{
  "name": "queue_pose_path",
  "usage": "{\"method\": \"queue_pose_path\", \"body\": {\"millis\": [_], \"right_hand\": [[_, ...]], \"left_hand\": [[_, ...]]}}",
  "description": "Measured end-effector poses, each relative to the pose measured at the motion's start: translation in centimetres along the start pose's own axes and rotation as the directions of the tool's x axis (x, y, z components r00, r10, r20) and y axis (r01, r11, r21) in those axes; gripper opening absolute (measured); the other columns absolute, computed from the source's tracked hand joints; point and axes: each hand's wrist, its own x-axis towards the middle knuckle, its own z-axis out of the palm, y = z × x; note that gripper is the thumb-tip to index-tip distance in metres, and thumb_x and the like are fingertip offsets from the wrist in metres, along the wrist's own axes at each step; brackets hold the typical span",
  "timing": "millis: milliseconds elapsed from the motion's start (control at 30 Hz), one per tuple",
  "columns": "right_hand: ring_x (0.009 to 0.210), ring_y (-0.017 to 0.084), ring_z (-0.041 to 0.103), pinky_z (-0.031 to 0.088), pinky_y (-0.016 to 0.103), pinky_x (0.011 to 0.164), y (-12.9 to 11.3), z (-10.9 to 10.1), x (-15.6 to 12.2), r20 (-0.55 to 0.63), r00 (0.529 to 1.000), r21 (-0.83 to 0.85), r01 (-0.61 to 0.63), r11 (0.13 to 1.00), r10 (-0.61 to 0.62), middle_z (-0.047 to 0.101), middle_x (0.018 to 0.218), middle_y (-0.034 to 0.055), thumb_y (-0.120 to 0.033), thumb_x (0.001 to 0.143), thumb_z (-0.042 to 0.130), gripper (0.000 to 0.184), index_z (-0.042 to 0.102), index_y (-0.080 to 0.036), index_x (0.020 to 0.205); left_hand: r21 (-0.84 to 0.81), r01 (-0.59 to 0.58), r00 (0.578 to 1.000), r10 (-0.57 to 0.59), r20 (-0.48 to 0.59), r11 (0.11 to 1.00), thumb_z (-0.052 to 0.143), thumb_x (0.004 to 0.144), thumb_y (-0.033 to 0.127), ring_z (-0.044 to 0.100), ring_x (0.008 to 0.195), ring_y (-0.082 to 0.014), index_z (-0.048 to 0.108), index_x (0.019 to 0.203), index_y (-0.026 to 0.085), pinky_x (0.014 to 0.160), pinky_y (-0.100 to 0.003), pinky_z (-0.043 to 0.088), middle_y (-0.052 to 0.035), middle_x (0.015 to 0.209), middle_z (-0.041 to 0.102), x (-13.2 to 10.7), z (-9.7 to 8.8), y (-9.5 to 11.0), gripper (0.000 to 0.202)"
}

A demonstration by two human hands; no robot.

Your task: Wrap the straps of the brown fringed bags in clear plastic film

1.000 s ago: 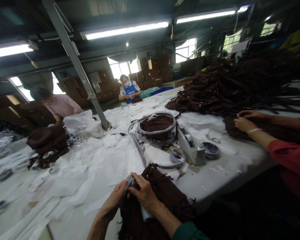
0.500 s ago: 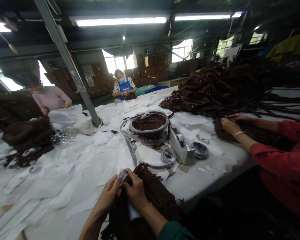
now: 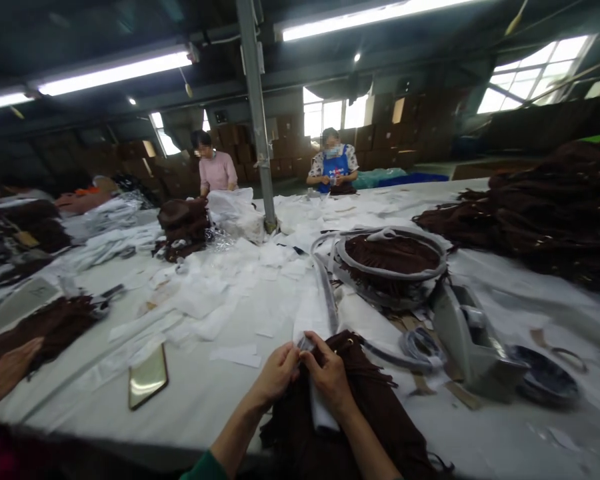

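Note:
Just above a dark brown fringed bag [image 3: 375, 407], my left hand [image 3: 279, 370] and my right hand [image 3: 330, 377] are close together, fingers pinched. Between them is a small piece wrapped in grey film [image 3: 307, 344], perhaps part of the bag's strap; the fingers hide most of it. A white rolled sheet [image 3: 322, 408] lies along the bag under my right wrist. The bag rests at the table's near edge and shows a gold eyelet near its top. A long grey-wrapped strap [image 3: 326, 287] runs on the table beyond my hands.
Right of my hands stand a grey tape dispenser [image 3: 473, 347], a tape roll [image 3: 543, 377] and a grey-rimmed hoop [image 3: 395, 272] around brown fringe. A phone [image 3: 148, 377] lies left, near a co-worker's hand [image 3: 17, 363]. Brown bags pile up at right [image 3: 545, 220]. Two people work across the table.
The view has swung left, so the phone and a co-worker's hand at left now show, and the red-sleeved co-worker at right is out of view. Both my hands keep their grip.

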Motion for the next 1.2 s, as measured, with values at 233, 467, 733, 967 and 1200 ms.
{"method": "queue_pose_path", "body": {"millis": [233, 467, 733, 967, 1200], "right_hand": [[0.080, 0.018, 0.066, 0.055, 0.026, 0.074, 0.1, 0.2, -0.3, 0.015, 0.998, 0.020, -0.060, 0.998, 0.059, 0.072, 0.096, 0.0047, -0.042, 0.082, 0.062, 0.046, 0.060, -0.017, 0.121], [0.069, 0.015, 0.064, 0.052, 0.023, 0.064, -1.0, 0.7, -0.5, 0.007, 1.000, -0.150, 0.004, 0.989, -0.003, 0.071, 0.085, 0.0018, -0.042, 0.085, 0.059, 0.041, 0.061, -0.017, 0.118], [0.090, 0.020, 0.065, 0.051, 0.031, 0.085, -4.4, -3.4, -1.1, -0.129, 0.988, -0.441, 0.023, 0.897, -0.088, 0.069, 0.103, 0.0092, -0.041, 0.088, 0.052, 0.034, 0.067, -0.018, 0.108], [0.119, 0.037, 0.046, 0.031, 0.053, 0.102, -4.3, -15.8, 0.4, -0.513, 0.855, -0.682, -0.459, 0.570, 0.075, 0.056, 0.121, 0.0216, -0.035, 0.080, 0.056, 0.036, 0.068, -0.011, 0.104], [0.111, 0.036, 0.051, 0.039, 0.051, 0.093, -2.3, -15.4, 0.4, -0.525, 0.839, -0.740, -0.532, 0.411, 0.141, 0.059, 0.111, 0.0217, -0.033, 0.080, 0.056, 0.028, 0.071, -0.011, 0.089]], "left_hand": [[-0.058, 0.012, 1.000, -0.011, 0.024, 0.998, 0.044, 0.079, 0.068, 0.035, 0.046, -0.0090, 0.046, 0.074, 0.020, 0.047, -0.024, 0.025, 0.0065, 0.053, 0.043, -0.6, -0.1, 0.1, 0.049], [-0.063, -0.012, 0.995, 0.006, -0.097, 0.998, 0.046, 0.077, 0.067, 0.034, 0.048, -0.0098, 0.045, 0.069, 0.020, 0.048, -0.024, 0.025, 0.0078, 0.053, 0.038, -0.8, 0.5, -0.6, 0.047], [0.031, -0.096, 0.955, 0.101, -0.278, 0.995, 0.049, 0.076, 0.066, 0.037, 0.051, -0.0124, 0.044, 0.062, 0.021, 0.050, -0.025, 0.028, 0.0066, 0.052, 0.039, -1.3, -0.9, -3.1, 0.047], [0.014, -0.128, 0.934, 0.125, -0.334, 0.992, 0.048, 0.077, 0.067, 0.036, 0.048, -0.0119, 0.044, 0.062, 0.022, 0.048, -0.025, 0.029, 0.0064, 0.050, 0.038, -1.6, -1.6, -4.5, 0.048], [-0.032, -0.179, 0.901, 0.151, -0.407, 0.983, 0.047, 0.075, 0.072, 0.037, 0.048, -0.0121, 0.044, 0.062, 0.022, 0.048, -0.025, 0.030, 0.0060, 0.051, 0.039, -2.0, -1.9, -4.6, 0.052]]}}
